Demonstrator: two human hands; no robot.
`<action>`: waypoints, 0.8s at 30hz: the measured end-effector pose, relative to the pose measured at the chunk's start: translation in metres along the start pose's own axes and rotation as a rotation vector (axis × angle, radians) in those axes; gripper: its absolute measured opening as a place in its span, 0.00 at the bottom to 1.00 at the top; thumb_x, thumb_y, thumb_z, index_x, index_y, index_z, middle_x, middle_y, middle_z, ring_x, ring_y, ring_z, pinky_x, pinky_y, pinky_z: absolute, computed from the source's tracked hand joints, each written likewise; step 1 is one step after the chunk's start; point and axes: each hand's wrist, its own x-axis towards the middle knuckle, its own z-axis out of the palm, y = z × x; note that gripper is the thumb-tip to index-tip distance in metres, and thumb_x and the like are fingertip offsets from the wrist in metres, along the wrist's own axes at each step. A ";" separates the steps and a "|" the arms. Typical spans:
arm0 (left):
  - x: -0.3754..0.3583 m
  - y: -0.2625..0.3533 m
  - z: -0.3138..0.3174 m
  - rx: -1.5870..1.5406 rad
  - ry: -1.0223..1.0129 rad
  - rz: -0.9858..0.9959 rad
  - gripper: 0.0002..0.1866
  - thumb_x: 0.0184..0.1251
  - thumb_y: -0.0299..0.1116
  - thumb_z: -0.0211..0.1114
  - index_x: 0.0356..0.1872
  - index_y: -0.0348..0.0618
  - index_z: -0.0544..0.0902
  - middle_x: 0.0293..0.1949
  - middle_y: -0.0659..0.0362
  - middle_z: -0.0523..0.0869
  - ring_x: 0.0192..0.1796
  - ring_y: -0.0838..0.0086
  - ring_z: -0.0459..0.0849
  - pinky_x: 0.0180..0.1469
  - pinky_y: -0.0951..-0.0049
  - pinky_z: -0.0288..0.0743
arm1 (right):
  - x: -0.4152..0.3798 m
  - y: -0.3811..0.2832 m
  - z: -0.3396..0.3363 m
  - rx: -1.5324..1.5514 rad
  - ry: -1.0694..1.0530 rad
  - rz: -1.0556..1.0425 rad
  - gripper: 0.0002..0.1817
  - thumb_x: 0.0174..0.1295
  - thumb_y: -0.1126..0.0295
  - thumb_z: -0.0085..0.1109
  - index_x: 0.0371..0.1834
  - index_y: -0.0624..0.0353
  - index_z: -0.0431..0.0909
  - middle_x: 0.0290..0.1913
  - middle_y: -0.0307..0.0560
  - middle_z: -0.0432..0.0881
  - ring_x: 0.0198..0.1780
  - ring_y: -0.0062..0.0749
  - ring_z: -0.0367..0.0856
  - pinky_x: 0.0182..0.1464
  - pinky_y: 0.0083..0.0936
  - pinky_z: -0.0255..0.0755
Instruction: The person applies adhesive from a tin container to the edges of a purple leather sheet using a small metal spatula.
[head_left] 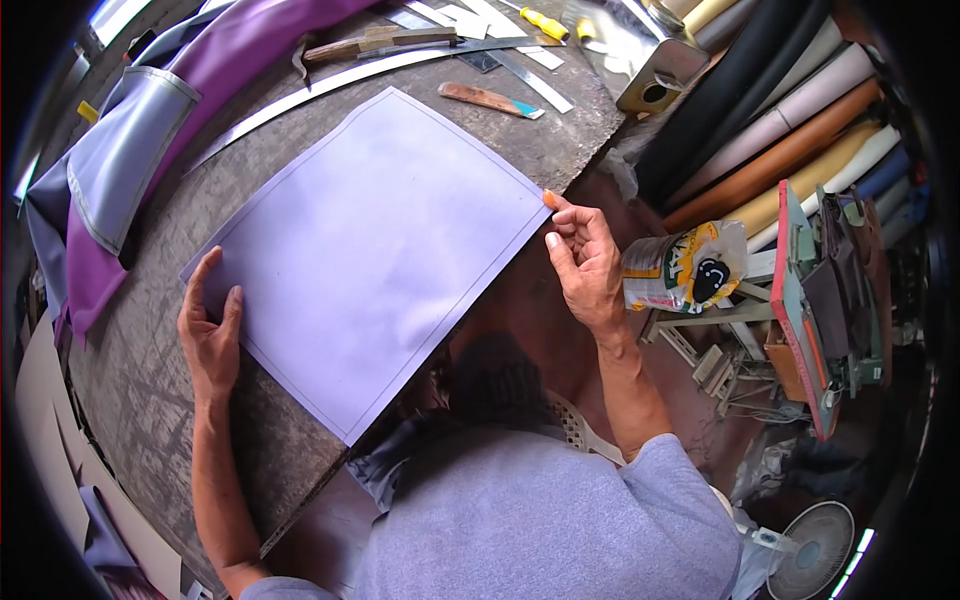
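Note:
A lavender sheet of leather-like material [375, 250] lies flat on the worktable, a dark line running just inside its edges. My left hand [209, 335] is at the sheet's left corner, thumb and index finger apart along its edge. Its other fingers are mostly hidden. At the right corner, the index fingertip of my right hand [590, 262] touches the sheet. The right thumb stands apart from that finger, and the remaining fingers are loosely curled. Neither hand shows a grip on the sheet.
On the worn worktable [130, 350] lie a wooden-handled hammer [380, 43], a blade with a wooden handle [480, 97], a long metal ruler [300, 98] and a yellow-handled tool [545, 24]. Purple material [215, 75] drapes at left. Material rolls [770, 125] and a printed bag [690, 268] are at right.

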 end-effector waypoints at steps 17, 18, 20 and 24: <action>-0.001 -0.002 -0.003 0.000 0.018 0.007 0.25 0.69 0.24 0.64 0.68 0.44 0.76 0.62 0.54 0.82 0.63 0.69 0.81 0.67 0.67 0.74 | -0.036 -0.021 0.039 -0.517 -0.027 -0.459 0.17 0.54 0.86 0.63 0.46 0.63 0.74 0.62 0.50 0.81 0.49 0.43 0.80 0.53 0.34 0.76; -0.001 -0.002 -0.003 0.006 0.015 0.005 0.26 0.69 0.24 0.64 0.68 0.44 0.76 0.62 0.54 0.82 0.63 0.70 0.81 0.66 0.67 0.74 | -0.038 -0.021 0.041 -0.526 -0.025 -0.495 0.17 0.53 0.87 0.63 0.45 0.62 0.75 0.62 0.50 0.81 0.49 0.43 0.80 0.53 0.34 0.76; -0.001 -0.002 -0.004 0.002 0.014 0.000 0.26 0.69 0.24 0.64 0.68 0.44 0.76 0.63 0.54 0.82 0.62 0.70 0.81 0.66 0.67 0.75 | -0.042 -0.021 0.047 -0.528 -0.036 -0.526 0.16 0.52 0.87 0.65 0.43 0.61 0.75 0.62 0.49 0.82 0.47 0.41 0.81 0.52 0.33 0.75; 0.000 -0.001 -0.003 -0.012 0.015 -0.007 0.26 0.69 0.24 0.65 0.69 0.45 0.76 0.62 0.54 0.82 0.62 0.70 0.82 0.66 0.68 0.75 | -0.053 -0.026 0.054 -0.581 -0.087 -0.586 0.14 0.54 0.84 0.65 0.41 0.60 0.75 0.61 0.49 0.83 0.47 0.39 0.81 0.49 0.31 0.74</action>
